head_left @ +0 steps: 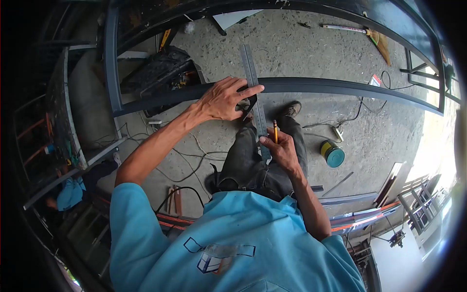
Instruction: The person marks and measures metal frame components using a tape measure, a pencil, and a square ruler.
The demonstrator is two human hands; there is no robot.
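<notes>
Left hand (224, 101) is pressing a combination square (249, 68) onto the dark metal frame bar (340, 86); index finger is extending across the blade, thumb is curling in by the black head, other fingers are bunching together on the bar. Right hand (283, 150) is pinching a yellow pencil (275, 130) upright between its fingers, thumb touching the blade's near end. Square is lying crosswise over the bar, overhanging both sides. Tin can (334, 156) is standing on the concrete floor (360, 129), right.
</notes>
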